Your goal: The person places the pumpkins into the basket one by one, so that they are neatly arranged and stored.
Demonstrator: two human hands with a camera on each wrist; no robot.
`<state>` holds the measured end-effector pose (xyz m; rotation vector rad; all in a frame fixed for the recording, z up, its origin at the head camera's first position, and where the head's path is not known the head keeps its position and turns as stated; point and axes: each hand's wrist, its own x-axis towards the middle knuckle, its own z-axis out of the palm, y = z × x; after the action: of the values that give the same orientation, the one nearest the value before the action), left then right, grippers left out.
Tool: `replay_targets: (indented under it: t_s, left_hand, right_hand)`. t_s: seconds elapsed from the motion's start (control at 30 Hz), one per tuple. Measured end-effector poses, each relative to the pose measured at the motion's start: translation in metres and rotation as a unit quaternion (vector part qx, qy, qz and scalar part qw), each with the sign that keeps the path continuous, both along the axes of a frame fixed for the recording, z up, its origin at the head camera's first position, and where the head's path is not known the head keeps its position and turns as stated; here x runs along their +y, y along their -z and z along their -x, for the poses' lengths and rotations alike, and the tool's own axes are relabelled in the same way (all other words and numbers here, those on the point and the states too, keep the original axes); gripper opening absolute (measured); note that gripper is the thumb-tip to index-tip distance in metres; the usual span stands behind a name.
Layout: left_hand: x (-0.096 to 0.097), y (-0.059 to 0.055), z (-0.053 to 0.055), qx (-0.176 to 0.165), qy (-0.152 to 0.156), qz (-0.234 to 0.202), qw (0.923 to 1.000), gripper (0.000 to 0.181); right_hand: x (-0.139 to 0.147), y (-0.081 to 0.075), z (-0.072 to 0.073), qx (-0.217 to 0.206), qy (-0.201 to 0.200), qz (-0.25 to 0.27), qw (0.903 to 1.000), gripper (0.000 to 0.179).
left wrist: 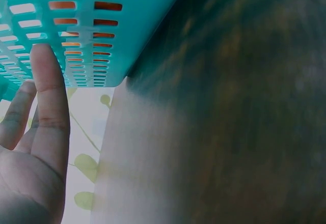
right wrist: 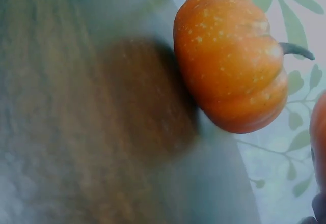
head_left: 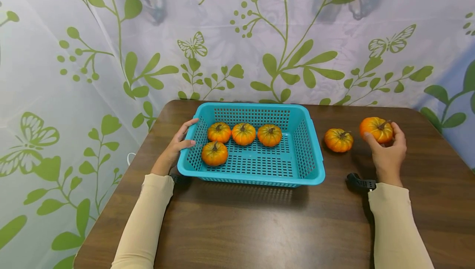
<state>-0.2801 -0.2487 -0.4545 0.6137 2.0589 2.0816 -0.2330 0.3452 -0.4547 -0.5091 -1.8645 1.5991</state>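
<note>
A turquoise plastic basket (head_left: pixel 252 181) holds several small orange pumpkins, among them a front-left pumpkin (head_left: pixel 214 153) and a rightmost pumpkin (head_left: pixel 269 135). At its left end my left hand (head_left: pixel 173 149) grips the rim, thumb over the top. In the left wrist view, fingers (left wrist: pixel 50 96) lie along the outside of the slotted wall. To the right of the basket, my right hand (head_left: pixel 389 153) holds a pumpkin (head_left: pixel 376 130) between thumb and fingers. Beside it another pumpkin (head_left: pixel 338 140) sits on the table, large in the right wrist view, where the held pumpkin (right wrist: pixel 319 142) shows only at the edge.
The brown wooden table (head_left: pixel 237 228) ends at the back against a hanging cloth (head_left: pixel 230 22) printed with green leaves and butterflies. A black wrist mount (head_left: pixel 360 182) sits by the right wrist. Part of a white cable (head_left: pixel 130 158) shows beyond the table's left edge.
</note>
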Motion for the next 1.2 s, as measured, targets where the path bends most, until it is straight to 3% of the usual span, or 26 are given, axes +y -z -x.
replay_targets:
  t_s: [0.23, 0.6, 0.87, 1.2]
  left_hand:
    - [0.001, 0.000, 0.000, -0.008, -0.012, 0.011, 0.9998, 0.081]
    - [0.001, -0.001, 0.000, 0.002, -0.010, 0.019, 0.9998, 0.084]
    - [0.001, -0.001, 0.000, 0.010, -0.009, 0.020, 0.9997, 0.083]
    - [0.000, -0.001, 0.001, 0.000, -0.012, 0.017, 0.9998, 0.084]
  right_hand:
    - [-0.006, -0.014, -0.002, 0.007, -0.007, -0.044, 0.9990, 0.078]
    - [-0.013, -0.027, -0.006, 0.014, -0.068, -0.117, 0.9907, 0.080]
    - [-0.020, -0.037, -0.008, 0.019, -0.110, -0.175, 0.9783, 0.083]
    - [-0.030, -0.050, -0.010, 0.033, -0.157, -0.248, 0.9555, 0.080]
